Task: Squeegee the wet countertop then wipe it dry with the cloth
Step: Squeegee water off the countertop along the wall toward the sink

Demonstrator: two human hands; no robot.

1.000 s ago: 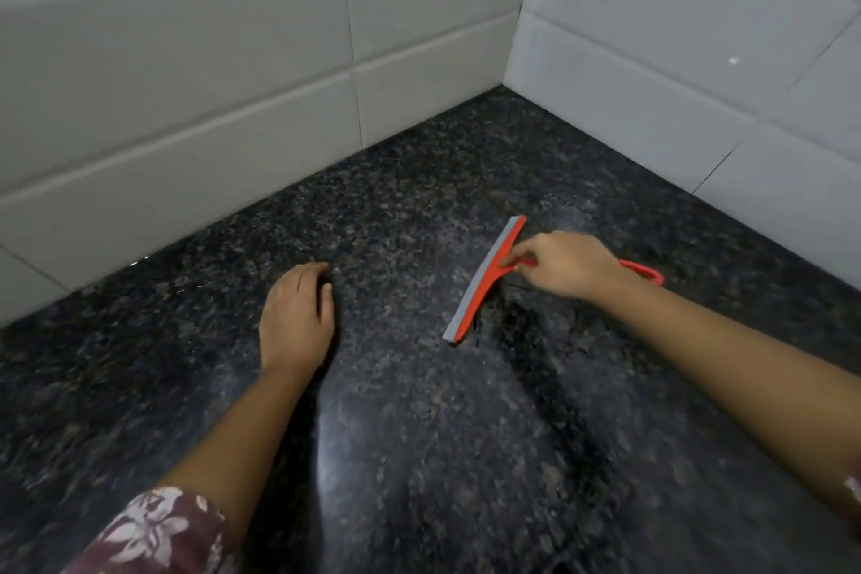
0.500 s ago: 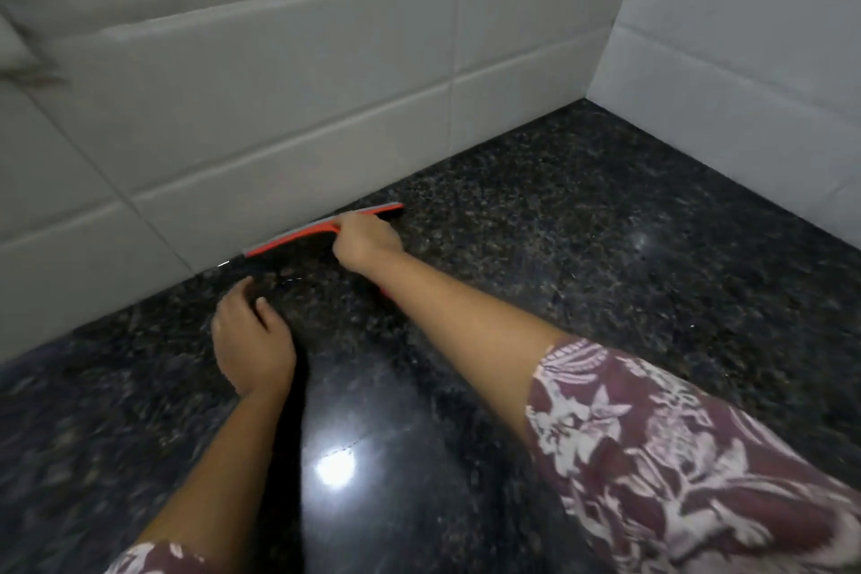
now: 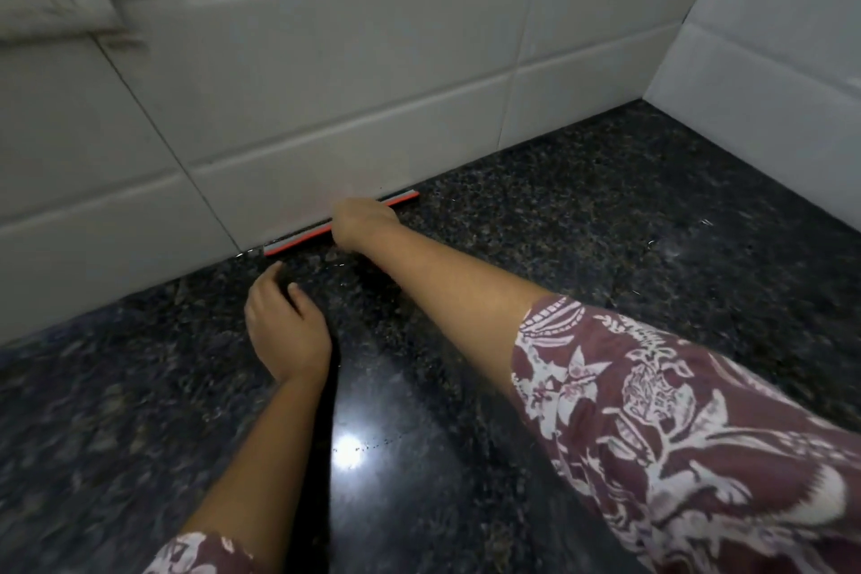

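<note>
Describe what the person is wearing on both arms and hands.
Both hands, the left hand and the right hand, are bare: no gloves, rings or watch show. Forearms are uncovered. Each arm has a short maroon sleeve with a white floral print, the right sleeve large in view, the left sleeve only at the bottom edge.

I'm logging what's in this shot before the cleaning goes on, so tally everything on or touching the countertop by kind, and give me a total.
Squeegees: 1, the red squeegee lying along the base of the tiled wall, held by the right hand.
Hands: 2, the right hand and the left hand, which rests on the countertop.
Cloths: 0 in view.
Total: 3.
</note>
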